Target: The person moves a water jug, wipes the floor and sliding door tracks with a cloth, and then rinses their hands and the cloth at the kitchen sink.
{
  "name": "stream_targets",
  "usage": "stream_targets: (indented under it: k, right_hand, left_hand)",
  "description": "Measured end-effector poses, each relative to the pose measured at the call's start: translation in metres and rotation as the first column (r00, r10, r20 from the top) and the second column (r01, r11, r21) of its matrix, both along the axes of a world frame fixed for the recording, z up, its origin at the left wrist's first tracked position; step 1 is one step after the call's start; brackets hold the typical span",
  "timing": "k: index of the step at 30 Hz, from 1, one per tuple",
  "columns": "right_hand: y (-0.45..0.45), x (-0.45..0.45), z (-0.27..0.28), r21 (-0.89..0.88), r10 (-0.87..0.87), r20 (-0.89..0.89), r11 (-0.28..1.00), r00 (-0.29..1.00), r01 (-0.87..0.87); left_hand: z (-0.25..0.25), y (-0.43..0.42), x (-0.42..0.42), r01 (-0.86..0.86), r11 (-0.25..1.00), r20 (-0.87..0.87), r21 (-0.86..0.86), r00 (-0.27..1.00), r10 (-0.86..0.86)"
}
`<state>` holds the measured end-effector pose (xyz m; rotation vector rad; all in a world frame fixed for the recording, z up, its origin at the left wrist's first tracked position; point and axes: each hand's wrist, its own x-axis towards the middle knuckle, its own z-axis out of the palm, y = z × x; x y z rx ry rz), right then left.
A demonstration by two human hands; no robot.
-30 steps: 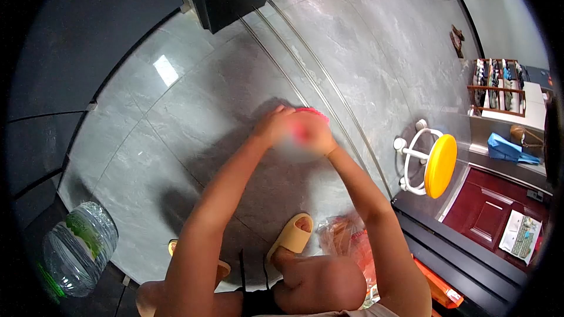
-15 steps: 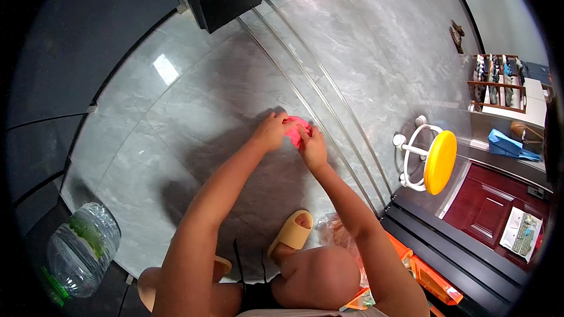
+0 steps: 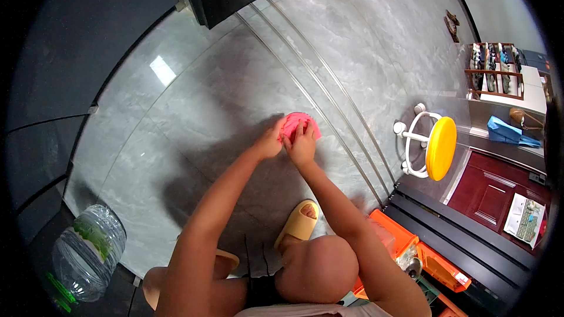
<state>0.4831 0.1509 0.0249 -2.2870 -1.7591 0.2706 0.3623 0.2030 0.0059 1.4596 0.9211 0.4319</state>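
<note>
Moved closer together since the earlier frame: left hand (image 3: 270,142) and right hand (image 3: 302,148). Head view: one pink item (image 3: 306,118), soft and creased, held up between both hands, ahead of the knees, near the metal floor tracks (image 3: 322,85). Left hand pinching its near-left edge; right hand bent over its front, thumb and fingers gripping the folds. Right: yellow stool (image 3: 441,148). Lower left: clear bottle (image 3: 89,252), green label.
</note>
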Motion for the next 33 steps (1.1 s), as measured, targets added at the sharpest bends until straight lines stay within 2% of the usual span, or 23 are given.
stream_targets:
  k: [2,3,5,8,10,11,12,13,14,17,18,19,21,23,24,27,30,31,33]
  right_hand:
    - [-0.003,-0.004,-0.005,0.040,-0.023,0.008,0.999,1.000,0.023]
    - [-0.004,-0.007,-0.005,0.052,-0.038,0.005,0.998,0.999,0.038]
    - [-0.006,-0.013,-0.008,0.076,-0.054,-0.008,0.996,0.999,0.054]
    - [-0.008,-0.020,-0.017,0.111,-0.049,-0.028,0.993,0.998,0.051]
    - [-0.009,-0.027,-0.018,0.124,-0.033,-0.037,0.992,0.999,0.037]
    - [-0.009,-0.031,-0.021,0.069,-0.047,-0.039,0.996,0.998,0.050]
    - [-0.011,-0.034,-0.029,0.016,-0.061,-0.041,0.998,0.997,0.062]
    - [-0.012,-0.037,-0.033,-0.037,-0.073,-0.042,0.997,0.996,0.072]
    - [-0.011,-0.042,-0.028,0.002,-0.024,0.026,1.000,0.999,0.024]
    - [-0.010,-0.056,-0.005,0.071,-0.030,-0.163,0.997,0.986,0.042]
    - [-0.012,-0.058,-0.009,0.061,-0.029,-0.291,0.997,0.956,0.049]
    - [-0.014,-0.058,-0.015,0.052,-0.028,-0.412,0.997,0.911,0.054]
    - [-0.015,-0.054,-0.027,-0.019,-0.077,-0.694,0.996,0.716,0.089]
    - [-0.011,-0.040,-0.037,-0.155,-0.183,-0.915,0.982,0.359,0.105]
    - [-0.002,-0.039,-0.004,-0.326,-0.343,-0.931,0.934,0.121,0.145]
    - [0.014,-0.013,0.030,-0.524,-0.516,-0.851,0.817,-0.100,0.241]
    - [0.015,0.028,0.008,-0.386,-0.459,-0.865,0.866,0.201,0.318]
    - [0.019,0.036,0.008,-0.323,-0.402,-0.878,0.898,0.261,0.298]
    - [0.028,0.040,0.029,-0.271,-0.382,-0.618,0.924,0.687,0.270]
  left_hand:
    - [-0.003,-0.008,-0.001,-0.046,0.991,0.156,-0.123,0.986,0.065]
    - [-0.006,-0.009,0.000,-0.090,0.941,0.239,-0.326,0.955,0.174]
    - [-0.012,-0.008,0.001,-0.098,0.718,0.317,-0.690,0.850,0.421]
    - [-0.024,-0.013,-0.008,-0.384,0.768,0.255,-0.513,0.786,0.563]
    - [-0.015,-0.012,-0.024,-0.440,0.744,0.257,-0.504,0.746,0.615]
    - [-0.006,-0.011,-0.031,-0.469,0.729,0.258,-0.499,0.723,0.641]
    - [0.029,-0.003,-0.036,-0.513,0.606,0.127,-0.608,0.691,0.712]
    - [0.038,0.000,-0.041,-0.530,0.589,0.124,-0.610,0.670,0.732]
    - [0.042,0.002,-0.048,-0.547,0.572,0.120,-0.612,0.650,0.751]
    - [0.044,0.001,-0.062,-0.572,0.557,0.128,-0.603,0.619,0.775]
    - [0.044,0.002,-0.065,-0.574,0.560,0.137,-0.597,0.615,0.776]
    - [0.044,0.003,-0.067,-0.576,0.559,0.134,-0.596,0.615,0.777]
    - [0.043,-0.001,-0.070,-0.577,0.550,0.119,-0.603,0.617,0.778]
    - [0.034,-0.006,-0.075,-0.583,0.551,0.114,-0.598,0.618,0.778]
    - [0.030,-0.008,-0.079,-0.586,0.550,0.110,-0.596,0.618,0.778]
    - [0.030,-0.010,-0.092,-0.573,0.573,0.130,-0.587,0.631,0.765]
    - [0.038,-0.006,-0.105,-0.598,0.499,0.080,-0.628,0.588,0.805]
    - [0.035,-0.005,-0.110,-0.609,0.513,0.082,-0.605,0.593,0.801]
    - [0.031,-0.005,-0.118,-0.630,0.540,0.084,-0.558,0.605,0.792]
